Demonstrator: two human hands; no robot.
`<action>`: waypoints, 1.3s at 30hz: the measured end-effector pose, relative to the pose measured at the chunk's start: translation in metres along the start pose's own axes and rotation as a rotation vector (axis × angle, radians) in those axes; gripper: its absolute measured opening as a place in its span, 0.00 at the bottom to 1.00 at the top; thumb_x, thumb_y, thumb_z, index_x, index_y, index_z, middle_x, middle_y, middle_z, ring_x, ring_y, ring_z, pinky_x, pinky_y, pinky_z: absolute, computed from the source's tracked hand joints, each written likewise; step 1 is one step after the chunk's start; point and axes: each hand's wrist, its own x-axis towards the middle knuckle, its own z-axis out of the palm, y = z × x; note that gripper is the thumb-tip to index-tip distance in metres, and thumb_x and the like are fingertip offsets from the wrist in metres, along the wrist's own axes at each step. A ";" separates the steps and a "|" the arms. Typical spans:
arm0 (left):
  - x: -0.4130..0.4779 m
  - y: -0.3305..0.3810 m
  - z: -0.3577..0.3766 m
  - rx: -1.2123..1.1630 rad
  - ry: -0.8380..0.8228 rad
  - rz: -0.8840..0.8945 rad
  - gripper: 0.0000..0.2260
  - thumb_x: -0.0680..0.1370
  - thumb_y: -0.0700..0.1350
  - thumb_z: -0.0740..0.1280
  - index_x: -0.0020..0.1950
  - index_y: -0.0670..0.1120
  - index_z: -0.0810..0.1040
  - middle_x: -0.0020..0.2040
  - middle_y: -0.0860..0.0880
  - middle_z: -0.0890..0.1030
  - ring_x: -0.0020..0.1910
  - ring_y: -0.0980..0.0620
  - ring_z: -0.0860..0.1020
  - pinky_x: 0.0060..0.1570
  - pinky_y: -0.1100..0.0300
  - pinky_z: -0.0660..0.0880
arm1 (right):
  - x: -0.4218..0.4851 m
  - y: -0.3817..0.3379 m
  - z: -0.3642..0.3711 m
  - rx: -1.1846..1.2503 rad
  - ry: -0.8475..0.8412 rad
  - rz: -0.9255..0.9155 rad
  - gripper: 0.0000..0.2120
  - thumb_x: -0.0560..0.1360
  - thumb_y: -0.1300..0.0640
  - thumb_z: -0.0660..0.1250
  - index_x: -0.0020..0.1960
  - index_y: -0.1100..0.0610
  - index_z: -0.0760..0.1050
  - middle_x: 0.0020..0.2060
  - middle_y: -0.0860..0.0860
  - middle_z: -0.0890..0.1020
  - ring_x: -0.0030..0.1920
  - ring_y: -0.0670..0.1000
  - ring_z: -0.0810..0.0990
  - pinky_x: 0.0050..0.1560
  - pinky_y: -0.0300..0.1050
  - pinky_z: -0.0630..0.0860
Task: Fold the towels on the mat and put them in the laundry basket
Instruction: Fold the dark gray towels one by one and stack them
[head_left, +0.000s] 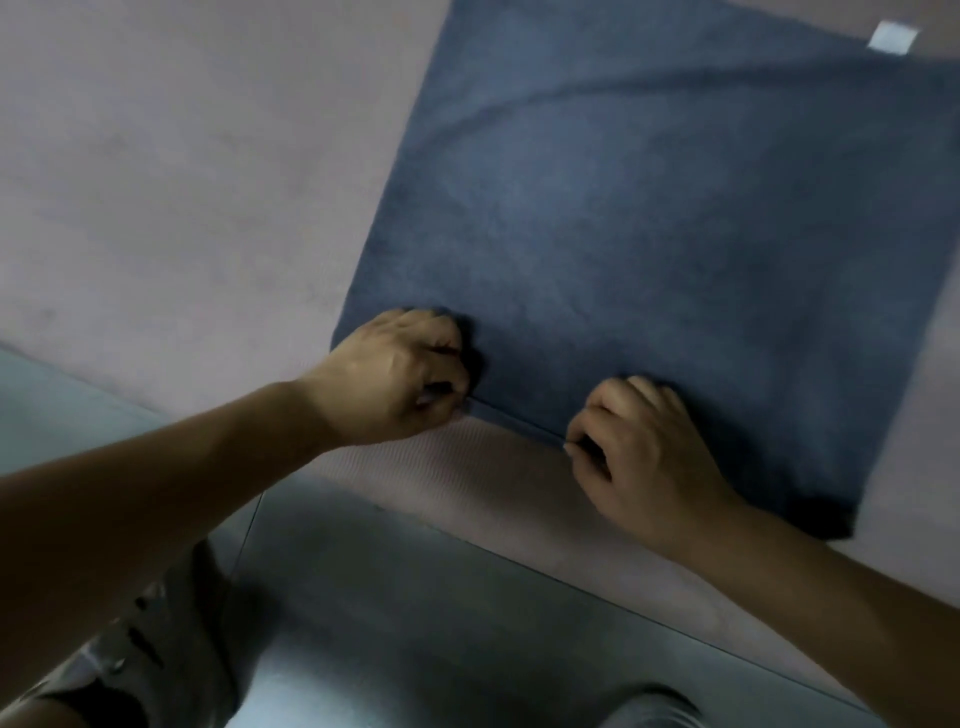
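Observation:
A dark blue towel (649, 208) lies spread flat on the pale pink mat (182, 182), with a small white label (892, 37) at its far right corner. My left hand (395, 376) pinches the towel's near edge close to the near left corner. My right hand (644, 447) pinches the same near edge further right. Both hands have their fingers curled over the cloth. The towel's near right corner (826, 514) lies dark and slightly bunched. No laundry basket is in view.
The mat's near edge (519, 551) runs diagonally across the grey tiled floor (415, 623). My knees in grey shorts (171, 649) are at the bottom of the view, close to the mat.

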 end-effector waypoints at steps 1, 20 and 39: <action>-0.003 0.003 0.000 -0.005 -0.017 -0.012 0.09 0.74 0.52 0.68 0.45 0.49 0.85 0.49 0.48 0.80 0.49 0.48 0.79 0.53 0.56 0.73 | 0.000 0.000 0.000 0.012 -0.018 -0.006 0.08 0.73 0.51 0.63 0.40 0.53 0.78 0.40 0.48 0.74 0.43 0.52 0.72 0.42 0.48 0.68; -0.007 -0.031 -0.033 -0.363 0.198 -1.070 0.09 0.77 0.52 0.69 0.51 0.55 0.70 0.39 0.58 0.71 0.44 0.51 0.73 0.43 0.58 0.69 | 0.374 0.036 -0.099 0.016 0.099 0.316 0.26 0.70 0.43 0.67 0.65 0.52 0.75 0.62 0.53 0.80 0.63 0.58 0.76 0.66 0.49 0.73; -0.030 -0.040 -0.030 -0.795 0.209 -1.106 0.04 0.74 0.47 0.75 0.43 0.48 0.84 0.40 0.53 0.83 0.39 0.58 0.80 0.30 0.71 0.73 | 0.421 0.050 -0.133 0.222 0.013 0.348 0.11 0.72 0.54 0.76 0.36 0.52 0.75 0.34 0.46 0.77 0.32 0.43 0.73 0.26 0.30 0.71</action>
